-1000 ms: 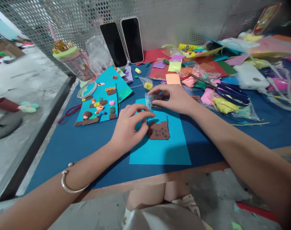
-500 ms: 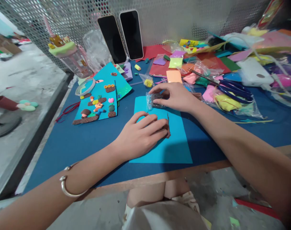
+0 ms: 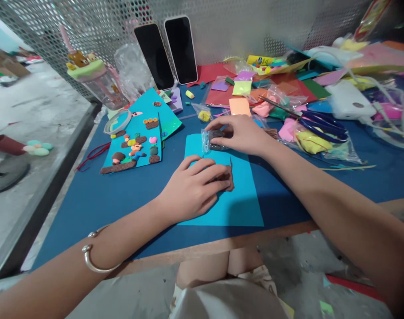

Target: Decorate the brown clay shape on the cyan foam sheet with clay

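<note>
Left hand (image 3: 192, 188) lies palm down on the light blue paper sheet (image 3: 237, 208), fingers (image 3: 211, 170) loosely curled and pressed over the brown clay slab (image 3: 229, 179); only the slab's right edge shows past the fingertips. Whether they pinch it or merely press, cannot tell. Right hand (image 3: 240, 135) at the sheet's far edge, fingers closed around a small clear plastic bag (image 3: 209, 141) with dark clay inside, the bag resting partly on the sheet. The sheet sits on the dark blue tabletop (image 3: 99, 199), near its front edge. Left of the sheet: a second blue card (image 3: 137, 141) carrying small clay figures. Beyond the sheet: two phones (image 3: 168, 51) propped against the perforated metal wall. Right of the sheet: blue-handled scissors (image 3: 321, 124) among bagged coloured clay and paper scraps. Silver bangle (image 3: 94, 261) on the left wrist
</note>
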